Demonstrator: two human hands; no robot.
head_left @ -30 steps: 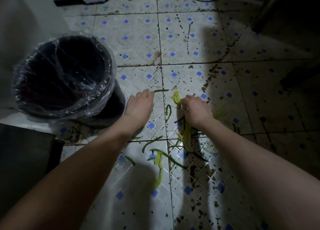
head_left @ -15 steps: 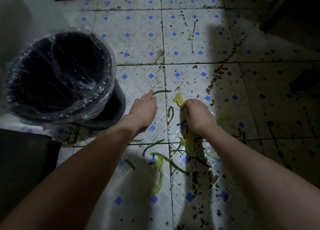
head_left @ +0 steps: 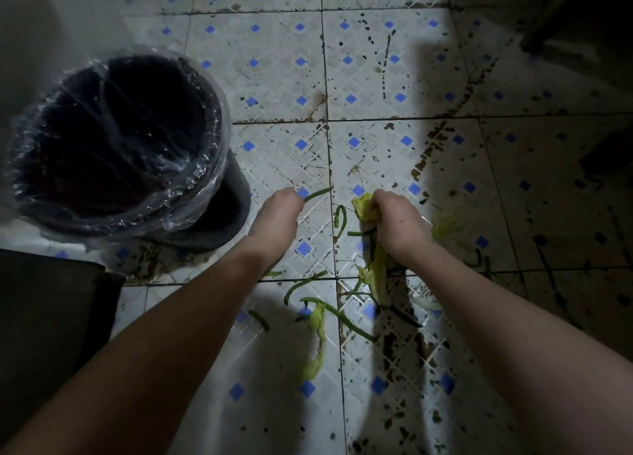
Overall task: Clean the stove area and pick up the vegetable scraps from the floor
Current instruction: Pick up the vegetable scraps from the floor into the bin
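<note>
Down on the stained white floor tiles with blue diamonds [head_left: 274, 77], I see the left hand [head_left: 277, 216] pinching a thin dark-green vegetable strip [head_left: 318, 193] near the black plastic-lined bin [head_left: 205, 166], the right hand [head_left: 399, 223] clenched round a yellow-green leafy scrap [head_left: 363, 208], loose green scraps [head_left: 339, 314] lying between the forearms.

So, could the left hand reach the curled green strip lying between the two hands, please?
Probably yes: the curled green strip lies on open tile just beside the left hand, nothing between them, though its fingertips touch another strip.
</note>
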